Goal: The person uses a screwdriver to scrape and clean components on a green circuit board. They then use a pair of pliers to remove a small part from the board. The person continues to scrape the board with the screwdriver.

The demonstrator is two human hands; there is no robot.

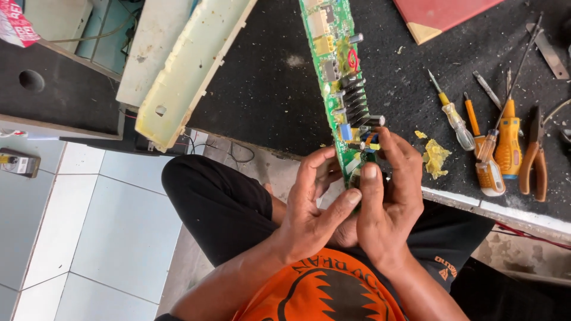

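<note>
In the head view, both hands gripped the near end of a long green circuit board (342, 89) that reached from the lap out over the dark bench (267, 83). The left hand (309, 208) curled shut around the board's lower edge; the right hand (386, 196) closed on the same end, thumb pressed on top. A steady hold by the edges, clear of the black finned part and small components, looked wisest. To the right lay screwdrivers (476, 142), orange pliers (534, 160) and a yellow scrap (436, 157), well apart. A cream plastic cover (190, 65) leaned at the left, obstructing nothing
</note>
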